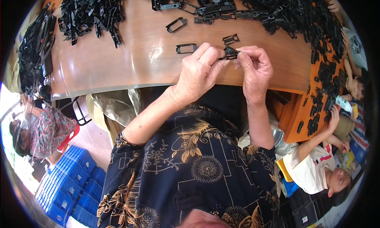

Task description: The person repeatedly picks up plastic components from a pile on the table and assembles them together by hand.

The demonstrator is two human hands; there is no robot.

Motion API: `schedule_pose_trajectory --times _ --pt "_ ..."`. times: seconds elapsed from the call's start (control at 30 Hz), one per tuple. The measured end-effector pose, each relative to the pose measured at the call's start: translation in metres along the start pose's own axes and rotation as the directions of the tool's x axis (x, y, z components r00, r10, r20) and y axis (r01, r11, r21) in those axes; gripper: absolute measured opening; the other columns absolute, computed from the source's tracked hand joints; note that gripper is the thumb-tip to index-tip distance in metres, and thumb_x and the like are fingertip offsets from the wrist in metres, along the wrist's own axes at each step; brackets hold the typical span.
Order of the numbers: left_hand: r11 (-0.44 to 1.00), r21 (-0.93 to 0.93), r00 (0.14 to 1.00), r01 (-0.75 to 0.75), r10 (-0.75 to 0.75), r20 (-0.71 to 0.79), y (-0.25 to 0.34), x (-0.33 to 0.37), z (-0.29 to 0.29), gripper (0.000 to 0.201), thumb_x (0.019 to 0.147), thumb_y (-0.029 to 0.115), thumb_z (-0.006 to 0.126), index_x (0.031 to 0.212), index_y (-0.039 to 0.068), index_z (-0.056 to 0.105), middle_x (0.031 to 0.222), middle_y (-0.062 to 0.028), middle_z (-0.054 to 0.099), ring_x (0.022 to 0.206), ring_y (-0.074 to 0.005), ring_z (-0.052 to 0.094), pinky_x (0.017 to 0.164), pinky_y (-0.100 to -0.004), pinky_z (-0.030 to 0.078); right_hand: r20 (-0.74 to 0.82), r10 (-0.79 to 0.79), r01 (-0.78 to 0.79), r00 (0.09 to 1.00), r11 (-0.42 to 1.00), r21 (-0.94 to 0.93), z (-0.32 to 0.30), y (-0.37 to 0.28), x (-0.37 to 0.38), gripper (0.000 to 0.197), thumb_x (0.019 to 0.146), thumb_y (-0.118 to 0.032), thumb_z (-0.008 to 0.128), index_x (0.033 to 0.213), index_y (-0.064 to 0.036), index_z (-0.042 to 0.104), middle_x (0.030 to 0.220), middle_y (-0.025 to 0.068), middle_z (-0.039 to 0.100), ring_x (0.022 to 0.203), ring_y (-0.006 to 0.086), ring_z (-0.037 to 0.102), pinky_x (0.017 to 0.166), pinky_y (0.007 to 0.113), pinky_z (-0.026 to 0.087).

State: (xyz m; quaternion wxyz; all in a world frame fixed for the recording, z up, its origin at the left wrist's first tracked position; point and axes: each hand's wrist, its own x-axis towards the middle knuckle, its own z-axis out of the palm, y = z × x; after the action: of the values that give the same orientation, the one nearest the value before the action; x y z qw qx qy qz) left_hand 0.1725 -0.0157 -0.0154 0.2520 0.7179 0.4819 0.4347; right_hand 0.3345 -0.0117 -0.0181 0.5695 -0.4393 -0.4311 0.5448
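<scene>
My left hand [198, 71] and my right hand [256, 71] meet over the near part of the wooden table. Between their fingertips is a small black plastic part [230, 52], with thin bars and a narrow end pointing left. Both hands are closed on it, and the fingers hide some of its shape. Just beyond lie three loose black plastic frames: one rectangular frame [185, 44] beside my left knuckles, a smaller frame [230, 39] above the held part, and another frame [178, 29] farther off.
Heaps of black plastic parts [93, 14] line the table's [118, 65] far side. More parts [326, 85] spread along the right, where a co-worker's arm [316, 139] reaches in. Blue crates [67, 184] stand stacked at lower left, near another person [53, 129].
</scene>
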Motion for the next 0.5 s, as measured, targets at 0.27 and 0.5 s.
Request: schedule_pose_trajectory --times 0.27,0.5 --pt "0.989 0.088 0.992 -0.119 0.116 0.040 -0.002 0.002 -0.007 0.021 0.077 0.006 0.075 0.092 0.004 0.061 0.084 -0.0111 0.058 0.061 -0.0278 0.060 0.050 -0.0354 0.049 -0.007 0.095 -0.094 0.995 0.990 0.104 -0.001 -0.003 0.002 0.011 0.088 -0.006 0.071 0.091 -0.0026 0.061 0.082 0.0032 0.063 0.069 0.0074 0.059 0.062 0.021 0.049" --pt "0.980 -0.109 0.980 0.166 -0.152 0.128 0.005 0.001 -0.011 0.020 0.078 0.005 0.075 0.092 0.003 0.060 0.083 -0.0114 0.059 0.067 -0.0305 0.062 0.058 -0.0372 0.050 -0.005 0.085 -0.085 0.996 0.996 -0.035 -0.002 -0.010 0.001 0.018 0.089 -0.017 0.073 0.088 -0.0041 0.060 0.074 0.0014 0.062 0.063 0.0059 0.057 0.057 0.019 0.045"
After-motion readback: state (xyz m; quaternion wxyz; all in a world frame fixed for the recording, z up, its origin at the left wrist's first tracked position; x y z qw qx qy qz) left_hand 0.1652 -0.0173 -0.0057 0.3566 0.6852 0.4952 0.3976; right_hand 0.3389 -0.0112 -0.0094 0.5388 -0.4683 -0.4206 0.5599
